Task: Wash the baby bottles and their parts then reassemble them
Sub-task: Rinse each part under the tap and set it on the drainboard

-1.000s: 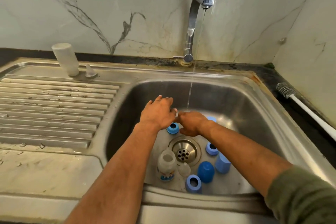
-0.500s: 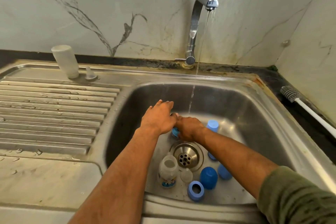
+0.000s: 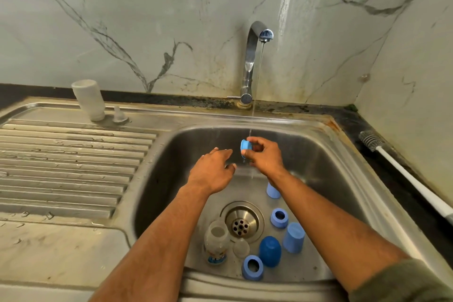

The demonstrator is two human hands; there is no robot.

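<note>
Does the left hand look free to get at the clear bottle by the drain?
Probably yes: the left hand is open and holds nothing, and the clear bottle stands uncovered in the sink below its forearm.

Two bare arms reaching forward, hands close together.
Right hand (image 3: 263, 157) raised, fingers and thumb curled, pinching something small. Left hand (image 3: 213, 170) just beside it, palm down, fingers loose and straight, holding nothing.

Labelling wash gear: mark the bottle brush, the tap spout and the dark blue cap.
bottle brush (image 3: 370, 140), head view, on its bristle head.
tap spout (image 3: 266, 34), head view, on the outlet tip.
dark blue cap (image 3: 269, 250), head view, on its domed side.
</note>
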